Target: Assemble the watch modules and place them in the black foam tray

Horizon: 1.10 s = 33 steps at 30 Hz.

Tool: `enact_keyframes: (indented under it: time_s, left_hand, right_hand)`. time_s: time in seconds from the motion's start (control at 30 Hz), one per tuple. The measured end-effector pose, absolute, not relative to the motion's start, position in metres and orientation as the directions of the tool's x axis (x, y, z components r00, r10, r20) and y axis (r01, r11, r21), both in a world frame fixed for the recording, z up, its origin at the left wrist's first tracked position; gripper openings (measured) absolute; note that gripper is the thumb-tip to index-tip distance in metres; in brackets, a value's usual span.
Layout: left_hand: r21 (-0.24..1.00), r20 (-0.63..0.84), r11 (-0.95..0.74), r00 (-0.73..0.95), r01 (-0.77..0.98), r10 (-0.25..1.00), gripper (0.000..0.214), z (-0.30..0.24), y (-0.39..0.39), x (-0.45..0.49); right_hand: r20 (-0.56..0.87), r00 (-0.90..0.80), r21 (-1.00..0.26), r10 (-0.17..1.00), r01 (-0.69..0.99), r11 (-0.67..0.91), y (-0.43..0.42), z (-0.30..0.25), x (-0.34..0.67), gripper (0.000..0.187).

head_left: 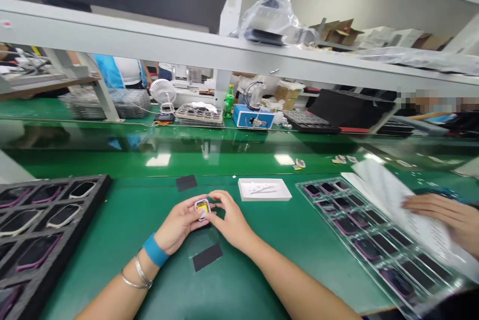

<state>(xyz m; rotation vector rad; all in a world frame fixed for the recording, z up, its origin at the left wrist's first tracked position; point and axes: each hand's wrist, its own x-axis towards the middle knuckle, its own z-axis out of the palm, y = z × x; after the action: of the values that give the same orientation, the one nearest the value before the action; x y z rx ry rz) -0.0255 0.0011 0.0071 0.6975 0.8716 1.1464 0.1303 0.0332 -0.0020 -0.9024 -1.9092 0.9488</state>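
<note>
Low over the green bench, my left hand (178,225) grips a small smartwatch case (202,208) with a pale purple rim and a yellow piece inside. My right hand (232,220) has its thumb and fingers closed on the right side of the same case. Just below lies a black rectangular sheet (207,257) on clear film. Another dark sheet (186,182) sits beyond my left hand. A white tray (245,195) holding tweezers (262,189) and tiny parts stands beyond my right hand.
A black foam tray (84,230) of watch cases is at left. On the right is a clear plastic tray (337,240) with watch cases and black pieces. A co-worker's hand (445,215) holds white sheets (389,190) over it. Small parts (299,163) lie on the far strip.
</note>
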Motion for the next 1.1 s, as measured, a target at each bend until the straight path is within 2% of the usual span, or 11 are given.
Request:
enact_keyframes:
  time_s: [0.07, 0.13, 0.27, 0.37, 0.5, 0.6, 0.7, 0.8, 0.9, 0.97, 1.1]
  left_hand:
    - [0.856, -0.184, 0.233, 0.148, -0.461, 0.972, 0.046, 0.006, 0.001, -0.024]
    - [0.871, -0.146, 0.186, 0.123, -0.455, 0.982, 0.045, 0.005, 0.000, -0.020]
    - [0.876, -0.092, 0.117, 0.076, -0.467, 0.993, 0.044, 0.005, 0.001, -0.016]
    - [0.884, -0.092, 0.075, -0.013, -0.462, 0.996, 0.048, 0.010, 0.005, -0.023]
    - [0.898, -0.089, -0.035, -0.259, -0.439, 0.962, 0.028, 0.035, 0.014, -0.062]
    - [0.926, -0.061, -0.108, -0.424, -0.362, 0.903, 0.014, 0.064, 0.015, -0.113]
    - [0.972, -0.007, -0.136, -0.606, -0.190, 0.795, 0.017, 0.089, -0.003, -0.175]
    - [0.998, 0.058, -0.035, -0.778, 0.047, 0.626, 0.026, 0.100, -0.044, -0.237]
    - [0.948, 0.135, 0.210, -0.899, 0.239, 0.416, 0.029, 0.100, -0.095, -0.291]
    - [0.878, 0.174, 0.376, -0.929, 0.296, 0.325, 0.025, 0.098, -0.128, -0.318]
    - [0.732, 0.155, 0.626, -0.960, 0.271, 0.235, 0.020, 0.098, -0.168, -0.339]
  right_hand:
    - [0.188, -0.511, -0.962, 0.839, 0.077, 0.262, 0.035, -0.006, 0.130, 0.045]
    - [0.123, -0.580, -0.990, 0.805, -0.011, 0.143, 0.036, -0.008, 0.129, 0.046]
    - [0.117, -0.558, -0.991, 0.822, -0.018, 0.129, 0.039, -0.013, 0.128, 0.051]
    - [0.118, -0.545, -0.958, 0.830, 0.156, 0.238, 0.042, -0.016, 0.130, 0.060]
    - [0.107, -0.700, -0.711, 0.706, 0.442, 0.547, 0.037, -0.015, 0.134, 0.052]
    - [0.016, -0.797, -0.559, 0.604, 0.494, 0.666, 0.030, -0.012, 0.135, 0.050]
    - [-0.021, -0.810, -0.517, 0.585, 0.510, 0.687, 0.027, -0.011, 0.134, 0.052]
    - [-0.021, -0.803, -0.526, 0.595, 0.515, 0.677, 0.026, -0.011, 0.134, 0.051]
    - [-0.005, -0.793, -0.544, 0.609, 0.514, 0.663, 0.027, -0.013, 0.133, 0.049]
    - [0.001, -0.786, -0.553, 0.618, 0.514, 0.655, 0.028, -0.015, 0.132, 0.048]
    - [0.034, -0.768, -0.571, 0.639, 0.510, 0.643, 0.030, -0.019, 0.127, 0.044]
